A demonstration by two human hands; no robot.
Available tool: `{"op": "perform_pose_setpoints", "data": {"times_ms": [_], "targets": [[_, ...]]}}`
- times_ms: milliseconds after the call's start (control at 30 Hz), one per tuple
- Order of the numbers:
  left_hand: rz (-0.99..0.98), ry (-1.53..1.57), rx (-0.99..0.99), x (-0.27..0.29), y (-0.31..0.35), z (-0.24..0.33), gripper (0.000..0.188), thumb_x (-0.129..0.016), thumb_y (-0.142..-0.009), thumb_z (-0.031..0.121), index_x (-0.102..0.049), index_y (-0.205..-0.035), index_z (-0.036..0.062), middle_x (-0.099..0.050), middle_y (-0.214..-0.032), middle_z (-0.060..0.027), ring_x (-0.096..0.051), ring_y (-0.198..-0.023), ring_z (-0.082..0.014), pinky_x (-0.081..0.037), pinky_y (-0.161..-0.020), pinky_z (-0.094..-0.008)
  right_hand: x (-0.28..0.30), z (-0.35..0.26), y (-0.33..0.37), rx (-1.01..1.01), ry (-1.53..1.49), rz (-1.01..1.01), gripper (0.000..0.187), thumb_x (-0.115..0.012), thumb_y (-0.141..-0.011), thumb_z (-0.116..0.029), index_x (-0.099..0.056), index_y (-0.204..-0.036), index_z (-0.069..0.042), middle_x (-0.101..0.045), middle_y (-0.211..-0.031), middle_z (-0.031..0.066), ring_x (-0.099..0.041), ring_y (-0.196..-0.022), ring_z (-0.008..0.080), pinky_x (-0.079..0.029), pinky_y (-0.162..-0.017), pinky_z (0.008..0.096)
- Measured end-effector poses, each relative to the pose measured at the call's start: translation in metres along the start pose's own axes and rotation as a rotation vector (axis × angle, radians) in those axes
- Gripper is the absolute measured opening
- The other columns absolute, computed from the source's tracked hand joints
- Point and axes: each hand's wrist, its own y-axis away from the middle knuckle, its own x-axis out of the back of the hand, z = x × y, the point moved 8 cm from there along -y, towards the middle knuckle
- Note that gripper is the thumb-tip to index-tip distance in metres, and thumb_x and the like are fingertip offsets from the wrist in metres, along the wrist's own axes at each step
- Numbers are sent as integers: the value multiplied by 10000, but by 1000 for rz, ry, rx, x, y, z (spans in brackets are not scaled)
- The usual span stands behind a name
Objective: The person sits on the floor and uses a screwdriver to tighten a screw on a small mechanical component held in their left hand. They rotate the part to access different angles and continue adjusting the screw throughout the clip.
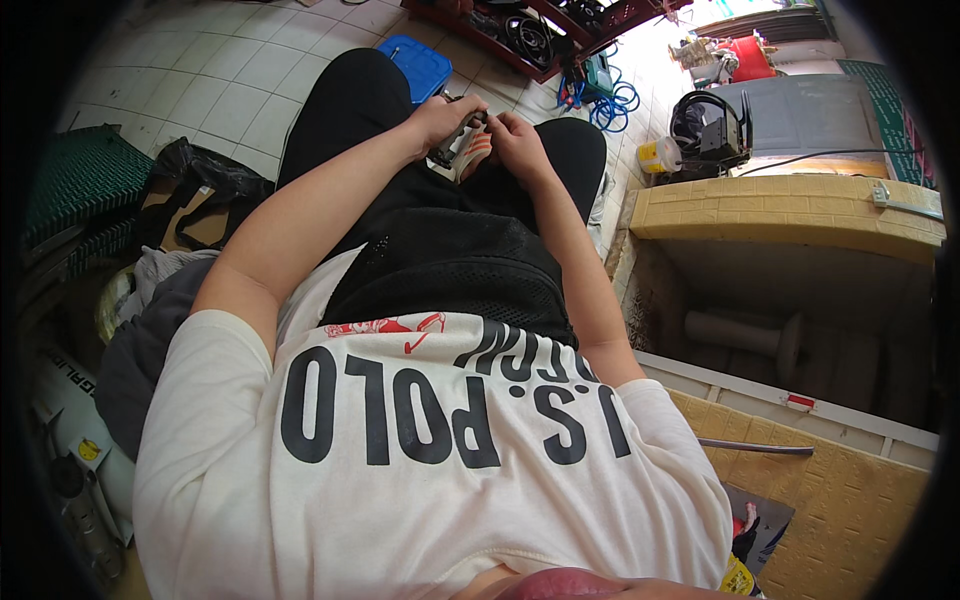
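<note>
Between my knees, at the far end of my lap, both hands are close together over a small item. My left hand (438, 122) is closed round a dark, metal-looking piece (441, 156), its exact kind too small to make out. Just beside it is a pale thing with orange stripes (477, 150), partly hidden by my hands; I cannot tell whether the two are joined. My right hand (520, 150) has its fingers bent and pinched together at the upper end of the item, near the left fingertips. What lies within the right fingers is hidden.
Beyond my left knee stands a blue plastic stool (416, 68), with a red metal rack (535, 70) behind it. Blue hose (616, 108) lies coiled at far right, near a yellow-and-white bucket (658, 156). A black bag (195, 200) and green mats (80, 195) sit at left.
</note>
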Motion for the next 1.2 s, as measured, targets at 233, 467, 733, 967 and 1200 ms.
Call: {"op": "perform_pose_setpoints", "data": {"times_ms": [233, 467, 733, 967, 1200], "targets": [[3, -18, 12, 0, 2, 1, 351, -684, -901, 396, -727, -886, 48, -655, -716, -16, -577, -599, -90, -452, -578, -248, 0, -1, 1, -10, 20, 4, 326, -592, -1037, -305, -624, -935, 3, -600, -720, 23, -550, -617, 105, -451, -565, 292], [6, -16, 4, 1, 0, 0, 348, -683, -903, 397, -730, -889, 52, -661, -734, -14, -580, -604, -90, -455, -585, -252, -1, 2, 0, -5, -22, -3, 305, -589, -1038, -292, -628, -963, 2, -604, -742, 21, -551, -617, 103, -451, -560, 288], [-18, -6, 27, 4, -5, -4, 345, -725, -852, 388, -728, -874, 44, -724, -844, -63, -675, -694, -155, -539, -668, -299, -1, 0, 0, -4, -29, -11, 308, -591, -1039, -298, -630, -973, 0, -597, -729, 14, -546, -608, 98, -440, -545, 280], [-4, -6, 7, -1, 0, 0, 362, -682, -902, 408, -712, -858, 50, -642, -702, -14, -579, -592, -94, -452, -571, -246, 0, 4, -2, -3, -38, -6, 302, -585, -1044, -296, -634, -967, -7, -588, -716, 9, -533, -595, 94, -433, -538, 279], [1, -14, 19, 0, 2, 1, 359, -685, -898, 408, -714, -856, 53, -645, -705, -16, -583, -594, -100, -458, -578, -249, -1, 3, 0, -1, -76, -29, 325, -530, -1069, -297, -632, -939, -17, -566, -667, 4, -529, -560, 102, -431, -526, 279]]}}
